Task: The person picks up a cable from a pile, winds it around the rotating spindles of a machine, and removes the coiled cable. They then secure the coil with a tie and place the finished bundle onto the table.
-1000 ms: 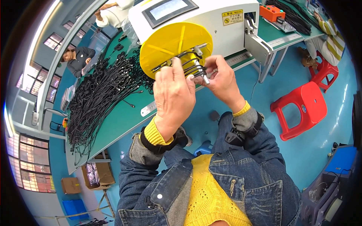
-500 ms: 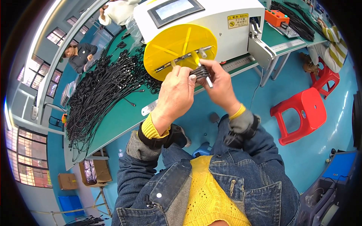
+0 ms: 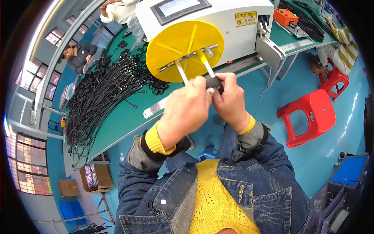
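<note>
A black cable coil (image 3: 214, 83) sits at the outer ends of two metal pegs that stick out from the yellow disc (image 3: 167, 50) of a white winding machine (image 3: 230, 43). My left hand (image 3: 186, 107) is closed at the coil's left side, its thumb against the cable. Closed on the coil's right side, my right hand (image 3: 231, 99) pinches it with thumb and fingers. Bare lengths of both pegs show between the disc and my hands. My fingers cover part of the coil, and I cannot tell whether it is fully off the pegs.
A heap of black cables (image 3: 105, 89) covers the left of the green table (image 3: 128, 121). Metal rulers (image 3: 156, 107) lie along its edge. An orange control box (image 3: 285, 17) is beyond the machine. Red stools (image 3: 311, 117) stand right; co-workers sit left and far right.
Both hands have drawn the coil outward along the pegs, toward me and away from the disc. More of the pegs' length now shows.
</note>
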`<state>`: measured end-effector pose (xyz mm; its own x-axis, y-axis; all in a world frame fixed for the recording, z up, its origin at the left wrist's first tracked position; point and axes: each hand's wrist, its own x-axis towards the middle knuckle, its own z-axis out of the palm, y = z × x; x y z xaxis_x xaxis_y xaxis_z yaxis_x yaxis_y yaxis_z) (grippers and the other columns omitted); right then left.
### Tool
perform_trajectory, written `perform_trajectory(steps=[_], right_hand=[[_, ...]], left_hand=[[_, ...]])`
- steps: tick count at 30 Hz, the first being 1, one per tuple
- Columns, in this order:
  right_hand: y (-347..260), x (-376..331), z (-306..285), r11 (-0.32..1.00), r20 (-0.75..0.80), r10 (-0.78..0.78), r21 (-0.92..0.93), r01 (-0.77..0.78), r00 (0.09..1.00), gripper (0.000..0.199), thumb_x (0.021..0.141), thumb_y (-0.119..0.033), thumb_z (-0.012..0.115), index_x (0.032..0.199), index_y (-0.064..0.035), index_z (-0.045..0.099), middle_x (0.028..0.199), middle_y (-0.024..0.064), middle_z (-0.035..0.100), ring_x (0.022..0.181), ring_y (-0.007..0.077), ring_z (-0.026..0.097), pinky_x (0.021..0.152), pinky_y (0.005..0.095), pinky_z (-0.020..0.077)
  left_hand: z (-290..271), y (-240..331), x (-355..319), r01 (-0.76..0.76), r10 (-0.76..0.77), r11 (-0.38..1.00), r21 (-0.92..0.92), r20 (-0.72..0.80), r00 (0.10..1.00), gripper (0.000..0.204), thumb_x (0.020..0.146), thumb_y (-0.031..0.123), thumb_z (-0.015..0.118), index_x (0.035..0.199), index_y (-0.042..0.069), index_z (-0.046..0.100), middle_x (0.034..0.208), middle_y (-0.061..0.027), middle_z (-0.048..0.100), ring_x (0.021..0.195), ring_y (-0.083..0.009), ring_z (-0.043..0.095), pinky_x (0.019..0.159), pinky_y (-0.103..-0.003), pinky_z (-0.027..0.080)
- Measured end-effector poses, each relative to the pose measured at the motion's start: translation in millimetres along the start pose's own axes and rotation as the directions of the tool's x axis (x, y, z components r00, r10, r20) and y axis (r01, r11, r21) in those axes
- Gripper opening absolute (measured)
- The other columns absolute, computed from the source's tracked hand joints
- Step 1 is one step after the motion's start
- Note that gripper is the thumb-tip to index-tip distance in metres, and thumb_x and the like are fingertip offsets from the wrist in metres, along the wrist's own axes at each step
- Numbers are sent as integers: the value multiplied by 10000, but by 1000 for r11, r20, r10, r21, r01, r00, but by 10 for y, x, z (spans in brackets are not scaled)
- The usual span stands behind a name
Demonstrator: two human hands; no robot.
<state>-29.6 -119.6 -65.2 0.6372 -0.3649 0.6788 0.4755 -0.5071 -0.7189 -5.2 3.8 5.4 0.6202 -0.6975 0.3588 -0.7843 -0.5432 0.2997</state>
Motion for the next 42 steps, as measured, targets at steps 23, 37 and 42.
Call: perform_trajectory(steps=[23,37,42], right_hand=[[485,-962,236,996,772,84,-69,-48,631,207,725,-79,568,833,24,425,658,223,577,689,388,590,572,442,460],[529,-1179,417,870,738,320,20,-493,594,148,692,-70,541,796,27,583,611,171,591,564,302,611,540,373,478],[532,-1071,510,824,811,456,-229,-518,367,140,683,-60,534,783,15,596,639,174,605,614,319,619,570,384,480]], left_hand=[[876,-812,-919,946,-35,121,-300,951,306,406,839,424,583,898,22,568,737,-74,616,534,-93,562,435,-221,462],[1147,-939,-1262,896,115,-128,-425,891,439,311,851,311,593,871,2,563,623,-19,549,467,-62,506,363,-185,377],[1060,-994,-1325,882,112,-277,-382,899,424,204,868,195,556,893,-7,553,641,-3,511,471,-49,444,360,-178,314]])
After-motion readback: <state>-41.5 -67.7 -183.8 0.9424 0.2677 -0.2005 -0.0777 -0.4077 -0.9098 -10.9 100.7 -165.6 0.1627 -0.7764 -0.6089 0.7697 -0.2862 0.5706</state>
